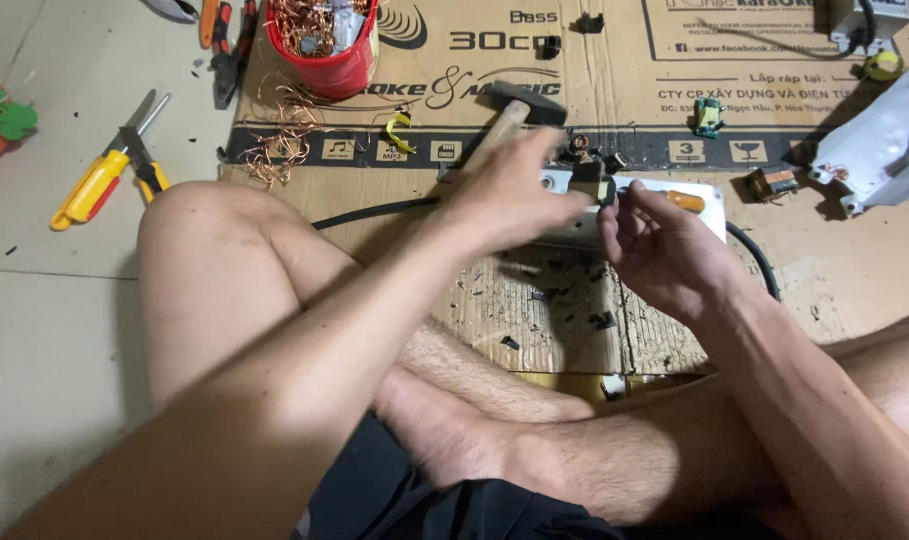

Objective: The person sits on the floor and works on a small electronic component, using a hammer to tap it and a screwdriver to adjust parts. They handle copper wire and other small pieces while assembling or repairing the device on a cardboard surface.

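The left hand (509,195) is held above a flattened cardboard sheet (854,270) on the floor, its fingers curled around a small dark component (592,180); motion blur prevents a firmer reading of the grip. The right hand (664,245) meets it from the opposite side, its fingertips (624,200) pinched on the same component. Both hands are thus closed on this part, which sits between them, just above a white plastic casing (709,200) lying on the cardboard. An orange piece (686,201) shows on the casing just beyond the right hand.

A hammer (519,105) lies on the cardboard directly behind the left hand, its head pointing away from the person. A black cable (374,211) runs across the cardboard beneath the left forearm. Black fragments (574,305) are scattered on the cardboard below the hands.

A red container (334,65) filled with copper wire stands at the far left of the cardboard. Yellow-handled pliers (109,175) rest on the tiled floor, well apart to the left. A small green circuit board (707,117) lies farther back on the right.
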